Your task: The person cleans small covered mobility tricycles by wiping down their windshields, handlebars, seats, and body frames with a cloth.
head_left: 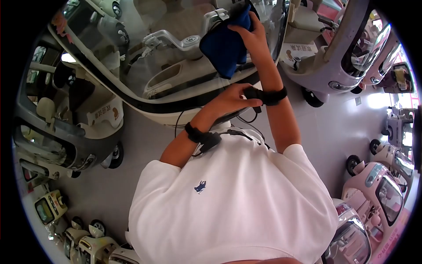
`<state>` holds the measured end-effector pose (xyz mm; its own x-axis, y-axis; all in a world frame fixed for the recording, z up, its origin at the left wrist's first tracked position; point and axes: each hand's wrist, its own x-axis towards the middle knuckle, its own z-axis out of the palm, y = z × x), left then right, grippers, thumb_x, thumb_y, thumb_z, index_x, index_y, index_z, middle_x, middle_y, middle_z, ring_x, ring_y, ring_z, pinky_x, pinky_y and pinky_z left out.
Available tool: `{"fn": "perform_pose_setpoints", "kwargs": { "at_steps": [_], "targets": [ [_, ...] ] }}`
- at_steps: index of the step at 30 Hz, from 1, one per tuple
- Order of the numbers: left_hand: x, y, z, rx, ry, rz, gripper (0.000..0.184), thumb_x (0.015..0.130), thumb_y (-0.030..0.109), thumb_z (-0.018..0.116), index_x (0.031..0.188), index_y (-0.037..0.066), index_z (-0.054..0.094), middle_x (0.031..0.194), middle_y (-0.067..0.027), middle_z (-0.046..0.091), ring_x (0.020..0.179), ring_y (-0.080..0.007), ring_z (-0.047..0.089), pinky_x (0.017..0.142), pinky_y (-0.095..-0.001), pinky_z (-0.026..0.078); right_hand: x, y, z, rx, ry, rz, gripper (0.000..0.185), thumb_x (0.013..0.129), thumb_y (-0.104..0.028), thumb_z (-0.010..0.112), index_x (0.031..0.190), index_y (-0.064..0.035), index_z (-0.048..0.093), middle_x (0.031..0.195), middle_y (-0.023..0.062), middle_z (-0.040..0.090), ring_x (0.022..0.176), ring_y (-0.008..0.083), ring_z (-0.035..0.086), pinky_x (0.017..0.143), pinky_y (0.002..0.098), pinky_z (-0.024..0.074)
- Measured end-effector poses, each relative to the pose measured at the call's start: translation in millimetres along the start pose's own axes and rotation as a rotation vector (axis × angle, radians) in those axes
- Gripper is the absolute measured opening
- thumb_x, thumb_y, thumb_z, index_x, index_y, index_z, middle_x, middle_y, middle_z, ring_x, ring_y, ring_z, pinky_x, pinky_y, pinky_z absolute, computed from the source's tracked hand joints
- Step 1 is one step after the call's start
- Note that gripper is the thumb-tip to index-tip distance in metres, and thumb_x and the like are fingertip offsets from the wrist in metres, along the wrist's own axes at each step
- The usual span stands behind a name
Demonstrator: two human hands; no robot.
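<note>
My right hand (251,33) grips a dark blue cloth (229,46) and holds it up against the windshield (176,66) of a small white vehicle. The cloth hangs down over the glass in loose folds. My left hand (231,99) reaches across below it, thumb and fingers closed on a black device (252,93) strapped to my right wrist. A second black strapped device (204,137) sits on my left wrist. Behind the glass, a silver handlebar (189,40) and a pale dashboard are visible.
A grey small vehicle (74,141) stands at the left, and a pale lilac one (325,72) at the right. Several pink and cream vehicles line the lower sides, including a pink one (373,180). Black cables (246,119) hang near my chest. The floor (140,141) is grey.
</note>
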<state>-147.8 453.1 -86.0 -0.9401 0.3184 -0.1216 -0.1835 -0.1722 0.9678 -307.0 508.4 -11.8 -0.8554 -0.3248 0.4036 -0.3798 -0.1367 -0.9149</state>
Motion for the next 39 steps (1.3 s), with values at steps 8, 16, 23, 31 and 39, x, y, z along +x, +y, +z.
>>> {"fn": "perform_pose_setpoints", "kwargs": {
  "at_steps": [8,16,23,31,39],
  "targets": [
    [-11.5,19.8,9.6,0.38,-0.018,0.049,0.046,0.079,0.026,0.084,0.111,0.0,0.063,0.095,-0.0058,0.072,0.084,-0.0113,0.065,0.076,-0.0255,0.05,-8.8,-0.3,-0.7,-0.806,0.094,-0.549,0.059,0.067,-0.024,0.081,0.116,-0.0002,0.059,0.101,0.02,0.061,0.095,0.0423,0.061,0.082,0.0448,0.0503],
    [-15.8,38.8,-0.1,0.267,-0.057,-0.072,0.05,0.075,0.039,0.085,0.098,-0.002,0.068,0.085,-0.0102,0.071,0.079,-0.0154,0.064,0.069,-0.0273,0.047,15.7,-28.9,-7.6,-0.129,0.345,-0.077,0.053,0.072,-0.028,0.069,0.12,-0.0066,0.064,0.106,0.0175,0.065,0.102,0.0358,0.062,0.096,0.0466,0.045],
    [-17.8,58.1,-0.6,0.448,-0.011,-0.105,0.048,0.075,0.038,0.085,0.095,-0.002,0.068,0.081,-0.0072,0.069,0.071,-0.0118,0.06,0.067,-0.0269,0.048,21.4,-30.2,2.9,-0.984,0.298,-0.764,0.053,0.065,-0.02,0.064,0.115,-0.007,0.062,0.091,0.0166,0.056,0.089,0.0396,0.055,0.081,0.0497,0.0424],
    [-3.8,34.0,-20.4,0.317,-0.055,0.021,0.042,0.081,0.028,0.082,0.107,-0.001,0.067,0.093,-0.0071,0.072,0.084,-0.0115,0.063,0.075,-0.0267,0.049,20.3,-18.7,20.6,-0.688,0.27,-0.621,0.06,0.064,-0.009,0.062,0.123,-0.0077,0.059,0.1,0.0211,0.055,0.093,0.0463,0.051,0.085,0.0511,0.0424],
    [8.0,-10.1,-24.3,0.065,0.053,-0.062,0.043,0.08,0.035,0.082,0.101,0.0,0.07,0.089,-0.0061,0.07,0.082,-0.0127,0.061,0.073,-0.0278,0.048,-13.4,30.8,11.4,-0.829,0.315,-0.569,0.062,0.068,-0.029,0.077,0.125,-0.009,0.06,0.098,0.0172,0.057,0.093,0.0385,0.057,0.083,0.0464,0.0442]
  ]
}}
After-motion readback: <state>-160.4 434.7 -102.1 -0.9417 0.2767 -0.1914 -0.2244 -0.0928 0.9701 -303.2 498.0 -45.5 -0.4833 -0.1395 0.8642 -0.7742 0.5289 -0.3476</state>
